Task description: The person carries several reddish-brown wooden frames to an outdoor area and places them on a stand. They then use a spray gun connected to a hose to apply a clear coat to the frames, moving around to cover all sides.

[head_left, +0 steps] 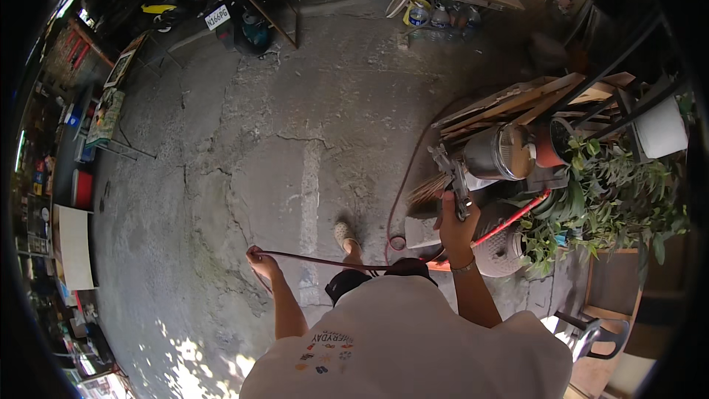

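Left hand (260, 258) gripped the red hose (325, 260) in closed fingers; right hand (456, 223) clasped the spray gun (452, 177).

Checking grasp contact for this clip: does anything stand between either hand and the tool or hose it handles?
Nothing visible does. The right hand grips the metal spray tool directly, and the left hand holds the dark red hose bare.

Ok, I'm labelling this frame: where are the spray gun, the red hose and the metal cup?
spray gun (456, 181), head view, its body.
red hose (317, 258), head view, the stretch between the hands.
metal cup (496, 153), head view, its side.
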`<state>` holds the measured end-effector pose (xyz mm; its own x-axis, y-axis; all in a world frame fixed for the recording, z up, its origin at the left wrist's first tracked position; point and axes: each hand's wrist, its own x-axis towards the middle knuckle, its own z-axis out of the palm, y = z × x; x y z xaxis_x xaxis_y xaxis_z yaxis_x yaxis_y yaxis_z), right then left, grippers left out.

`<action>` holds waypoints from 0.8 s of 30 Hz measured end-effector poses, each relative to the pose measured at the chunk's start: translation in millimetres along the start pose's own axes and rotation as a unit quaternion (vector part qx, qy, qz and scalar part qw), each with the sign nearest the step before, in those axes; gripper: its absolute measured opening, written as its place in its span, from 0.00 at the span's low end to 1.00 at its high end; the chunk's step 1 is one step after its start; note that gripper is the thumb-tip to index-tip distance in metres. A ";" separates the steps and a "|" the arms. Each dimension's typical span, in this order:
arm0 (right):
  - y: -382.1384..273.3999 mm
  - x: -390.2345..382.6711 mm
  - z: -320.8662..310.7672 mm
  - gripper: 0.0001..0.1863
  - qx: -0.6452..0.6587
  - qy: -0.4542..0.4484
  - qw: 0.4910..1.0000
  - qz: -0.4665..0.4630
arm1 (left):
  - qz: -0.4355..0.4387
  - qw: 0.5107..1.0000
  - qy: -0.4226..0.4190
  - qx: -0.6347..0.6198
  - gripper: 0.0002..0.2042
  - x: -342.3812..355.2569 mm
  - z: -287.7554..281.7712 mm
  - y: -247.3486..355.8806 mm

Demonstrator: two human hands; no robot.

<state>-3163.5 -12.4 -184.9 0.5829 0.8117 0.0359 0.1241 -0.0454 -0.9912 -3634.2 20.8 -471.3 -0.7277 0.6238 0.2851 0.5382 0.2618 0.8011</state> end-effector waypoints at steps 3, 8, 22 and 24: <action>-8.8 42.2 46.3 0.16 0.032 0.058 0.998 0.013 | 0.004 1.000 -0.024 -0.016 0.03 90.0 62.9 23.1; -19.4 120.6 97.3 0.18 0.039 0.129 0.991 -0.016 | 0.071 0.988 -0.129 -0.036 0.07 206.7 178.5 91.9; -20.5 357.5 102.1 0.14 0.010 0.294 0.956 0.005 | 0.087 0.905 -0.408 -0.086 0.09 271.0 514.3 320.6; -26.6 386.4 90.0 0.13 0.030 0.318 0.948 -0.001 | 0.169 0.879 -0.421 -0.150 0.10 265.3 564.7 366.1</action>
<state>-3013.8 354.8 -156.2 0.9510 0.2962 0.0881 0.0910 0.0043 -0.9958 -3390.2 697.9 -399.6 0.0922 0.9851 0.1452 0.4353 -0.1710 0.8839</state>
